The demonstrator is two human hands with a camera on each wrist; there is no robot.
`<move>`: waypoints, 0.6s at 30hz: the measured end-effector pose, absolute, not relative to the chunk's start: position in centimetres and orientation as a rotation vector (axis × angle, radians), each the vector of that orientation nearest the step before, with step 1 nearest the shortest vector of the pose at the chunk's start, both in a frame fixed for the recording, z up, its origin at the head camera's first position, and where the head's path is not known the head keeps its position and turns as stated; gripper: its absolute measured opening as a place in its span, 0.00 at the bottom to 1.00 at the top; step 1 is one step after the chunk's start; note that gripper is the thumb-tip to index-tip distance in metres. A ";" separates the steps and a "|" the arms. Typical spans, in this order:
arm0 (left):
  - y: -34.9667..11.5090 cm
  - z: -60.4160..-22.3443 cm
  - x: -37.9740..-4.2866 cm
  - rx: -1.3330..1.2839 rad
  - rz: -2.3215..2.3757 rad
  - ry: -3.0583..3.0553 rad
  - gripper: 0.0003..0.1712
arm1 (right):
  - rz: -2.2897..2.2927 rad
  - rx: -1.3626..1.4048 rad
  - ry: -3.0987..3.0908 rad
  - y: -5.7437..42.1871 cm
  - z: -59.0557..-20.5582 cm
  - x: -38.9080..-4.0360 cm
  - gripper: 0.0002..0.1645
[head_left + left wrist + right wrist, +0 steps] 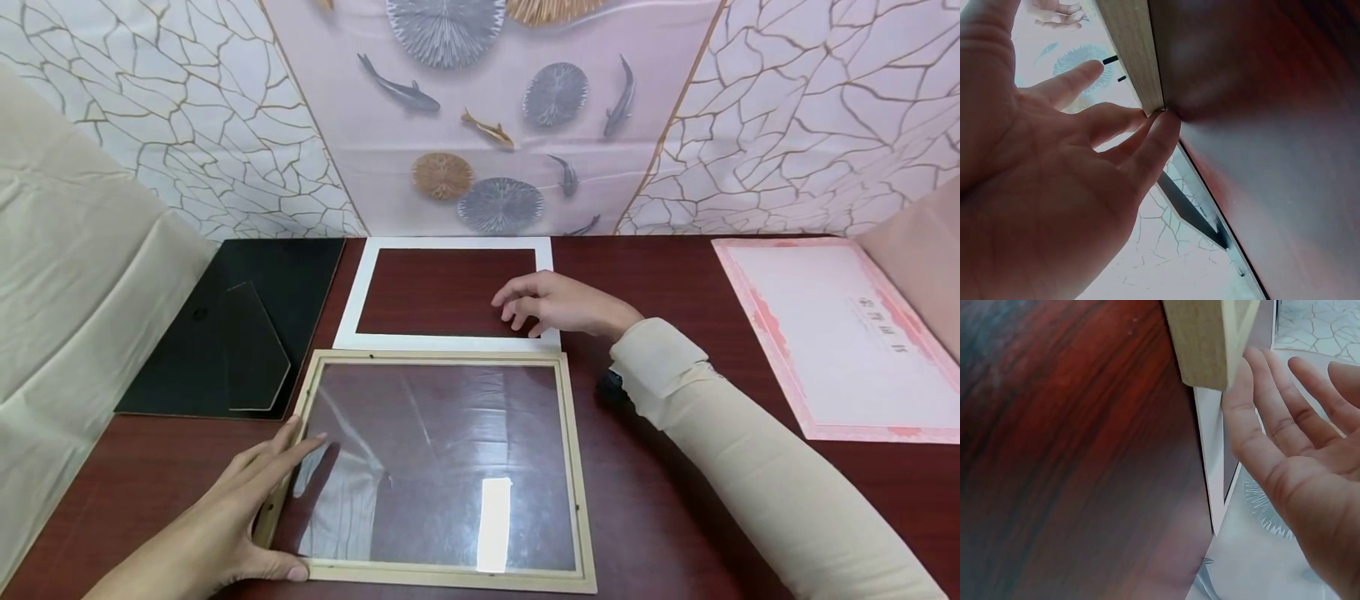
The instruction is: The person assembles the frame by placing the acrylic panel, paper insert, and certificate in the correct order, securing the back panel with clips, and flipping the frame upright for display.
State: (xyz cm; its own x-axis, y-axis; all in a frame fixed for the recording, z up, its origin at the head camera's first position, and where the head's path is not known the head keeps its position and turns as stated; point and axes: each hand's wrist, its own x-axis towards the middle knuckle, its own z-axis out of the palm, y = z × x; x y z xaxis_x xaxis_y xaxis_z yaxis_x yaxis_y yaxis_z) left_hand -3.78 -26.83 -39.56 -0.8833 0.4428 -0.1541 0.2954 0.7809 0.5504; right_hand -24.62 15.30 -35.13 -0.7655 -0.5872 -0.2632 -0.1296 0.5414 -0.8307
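One pale wooden frame [450,358] lies flat in the lower middle of the head view, rectangular, with a stepped inner lip, small dark tabs, and a clear pane [420,475] bearing a bright white reflection toward its bottom. The left hand [225,521] touches its left side and lower-left corner with unclenched fingers, while the right hand [561,302], loosely bent and holding nothing, is over the thin white border [442,342] at upper middle, just beyond the frame's top edge.

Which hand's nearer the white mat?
Right. The right hand is at the white mat's right side; the left hand is farther off, at the wooden frame's left edge.
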 end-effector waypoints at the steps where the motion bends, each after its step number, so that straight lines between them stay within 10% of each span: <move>1: -26.7 -39.4 -3.8 0.553 0.767 2.691 0.71 | -1.146 -0.577 2.260 15.3 -35.2 -24.6 0.22; 18: -26.5 -39.1 -3.9 0.500 0.786 2.661 0.70 | -0.940 -0.654 2.332 14.0 -34.9 -24.3 0.22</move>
State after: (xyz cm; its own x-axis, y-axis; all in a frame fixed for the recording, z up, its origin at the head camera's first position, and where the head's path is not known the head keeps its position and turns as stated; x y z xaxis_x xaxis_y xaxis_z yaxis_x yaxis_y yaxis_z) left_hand -3.92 -26.50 -39.15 -0.8873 0.4144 -0.2022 0.2381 0.7874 0.5686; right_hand -24.28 13.98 -34.87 -0.7382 -0.6067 -0.2948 -0.2324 0.6391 -0.7331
